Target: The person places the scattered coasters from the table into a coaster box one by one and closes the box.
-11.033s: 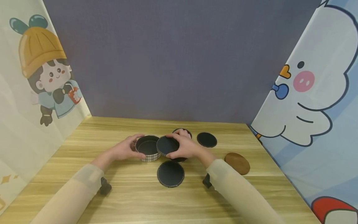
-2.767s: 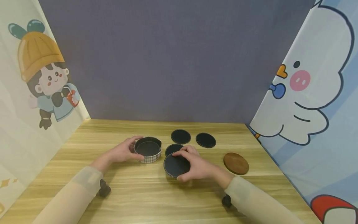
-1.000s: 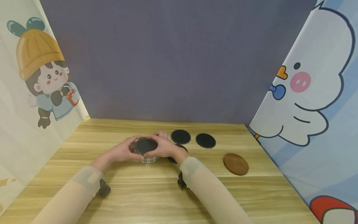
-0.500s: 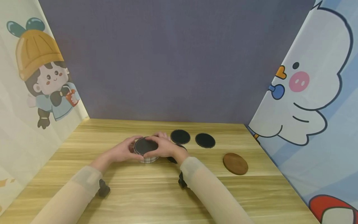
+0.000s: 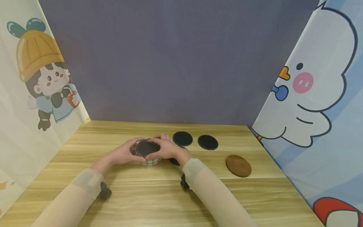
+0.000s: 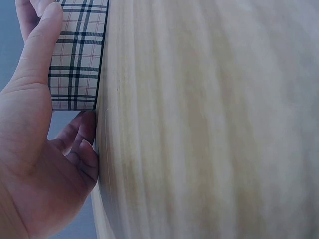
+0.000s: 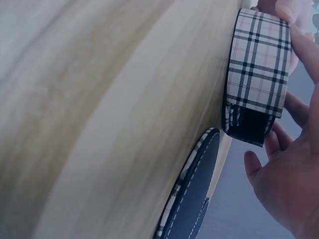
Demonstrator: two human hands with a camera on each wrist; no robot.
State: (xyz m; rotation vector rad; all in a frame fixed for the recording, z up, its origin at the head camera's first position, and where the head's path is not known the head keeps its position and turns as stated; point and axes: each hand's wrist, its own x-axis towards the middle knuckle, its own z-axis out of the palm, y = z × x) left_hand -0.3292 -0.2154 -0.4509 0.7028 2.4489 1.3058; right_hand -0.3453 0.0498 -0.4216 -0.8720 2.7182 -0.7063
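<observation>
Both hands are working at the middle of the wooden table [image 5: 141, 195], closing in on a small round holder [image 5: 149, 160] with a plaid wall. The left hand [image 5: 124, 153] is cupping the holder's left side, thumb lying along the plaid wall and the other fingers curling round behind it. The left wrist view is showing that grip up close: cream plaid crossed by dark green and thin red lines, the thumb [image 6: 37, 47] pressing flat against it.

The right hand [image 5: 164, 148] is gripping a dark round coaster [image 5: 146, 147] by its edge, fingers bent over the far rim and thumb at the near rim, holding it level right at the holder's open top. Whether the coaster is already sitting inside or resting on the rim, I cannot tell. From the right wrist view the holder's wall [image 7: 256, 69] is showing a cut-out slot with a dark lining, and just beside it another dark coaster with pale stitching [image 7: 194, 194] is lying flat on the wood.

Farther back, two more dark coasters [image 5: 182, 138] [image 5: 208, 142] are lying side by side, apart from each other. Off to the right a brown round coaster [image 5: 238, 165] is sitting alone, well apart from the holder.

The table is pale wood with long grain lines. Behind it a plain grey-purple wall [image 5: 175, 63] is standing, on the left a panel with a cartoon child in a yellow hat [image 5: 42, 72], on the right a panel with a white cartoon bird [image 5: 314, 85].
</observation>
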